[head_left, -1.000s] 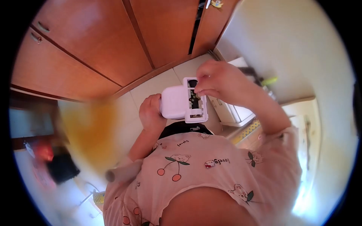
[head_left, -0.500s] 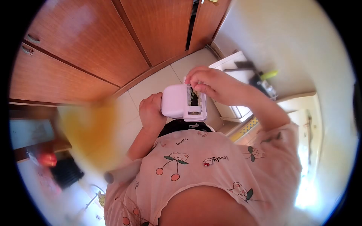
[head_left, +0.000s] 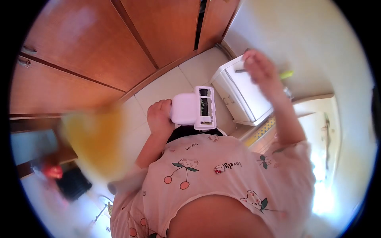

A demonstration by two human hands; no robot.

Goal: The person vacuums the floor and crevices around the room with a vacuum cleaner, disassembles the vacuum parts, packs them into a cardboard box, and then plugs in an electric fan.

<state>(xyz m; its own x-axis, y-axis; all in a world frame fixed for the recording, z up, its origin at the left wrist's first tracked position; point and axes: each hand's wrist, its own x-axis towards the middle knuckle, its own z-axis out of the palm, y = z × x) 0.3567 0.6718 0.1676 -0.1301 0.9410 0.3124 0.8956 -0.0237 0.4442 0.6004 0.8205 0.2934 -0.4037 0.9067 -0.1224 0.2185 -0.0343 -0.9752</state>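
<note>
My left hand (head_left: pixel 160 118) is closed on the near-left end of a pale pink plastic device (head_left: pixel 184 109). The device has a rounded body and a wider rectangular head with a long open slot. Dark, roller-like parts show inside that slot (head_left: pixel 204 104). It is held in front of my waist, above the floor. My right hand (head_left: pixel 262 71) is raised away from it, over a small white cabinet (head_left: pixel 251 93). Motion smears its fingers, so I cannot make out whether anything is in them. A yellow-green object (head_left: pixel 286 74) shows just beyond that wrist.
Reddish-brown wooden cupboard doors (head_left: pixel 91 47) line the far left, above a tiled floor (head_left: pixel 176 81). A blurred yellow shape (head_left: pixel 95 139) hangs close to the camera. At lower left is a black item (head_left: pixel 73 183). A pale wall (head_left: pixel 337 55) closes the right side.
My right hand has left the device's slotted head and moved right and forward, over the white cabinet. The left hand keeps the device in nearly the same place.
</note>
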